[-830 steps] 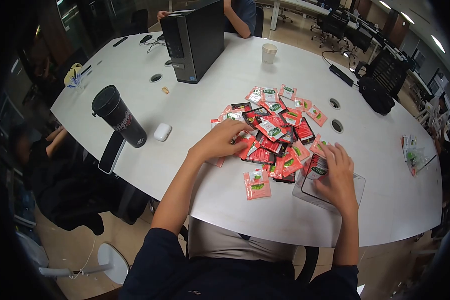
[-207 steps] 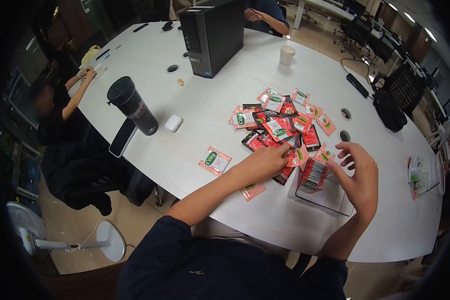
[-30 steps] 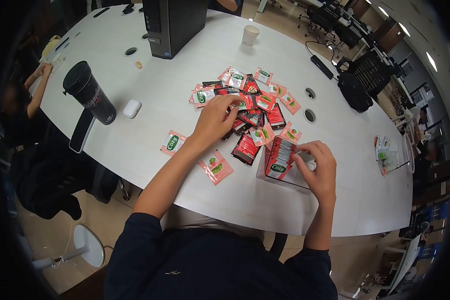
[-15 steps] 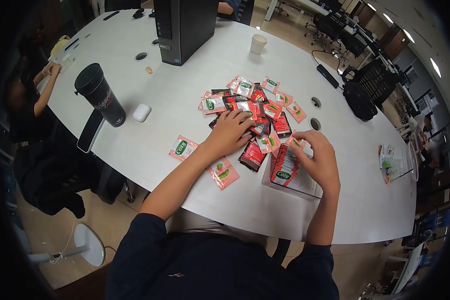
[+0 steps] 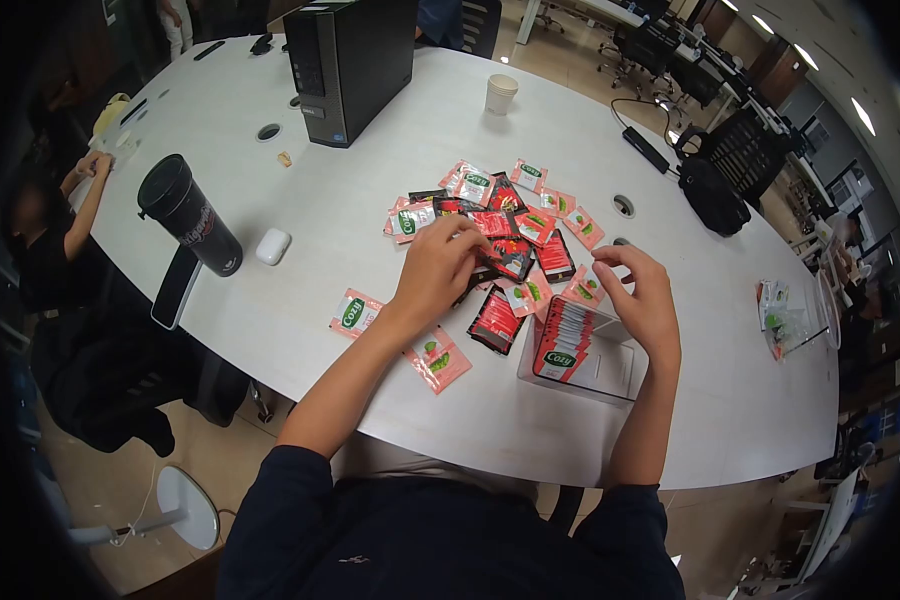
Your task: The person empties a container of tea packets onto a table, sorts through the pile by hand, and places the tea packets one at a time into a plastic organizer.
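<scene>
At one o'clock, a clear box (image 5: 600, 374) holds a row of sachets (image 5: 563, 335); the right hand (image 5: 642, 298) hangs at its two o'clock, fingers released. Toward twelve, the left hand (image 5: 434, 264) bends over the sachet pile (image 5: 538, 228), grip impossible to tell; a black tumbler (image 5: 190, 215) stands at ten, a computer tower (image 5: 350, 80) beyond, near eleven

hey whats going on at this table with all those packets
A person has the left hand at a loose pile of packets. The right hand, fingers apart, hovers by a clear box. A row of packets stands in one part of it. Two pink packets lie apart from the pile.
</scene>
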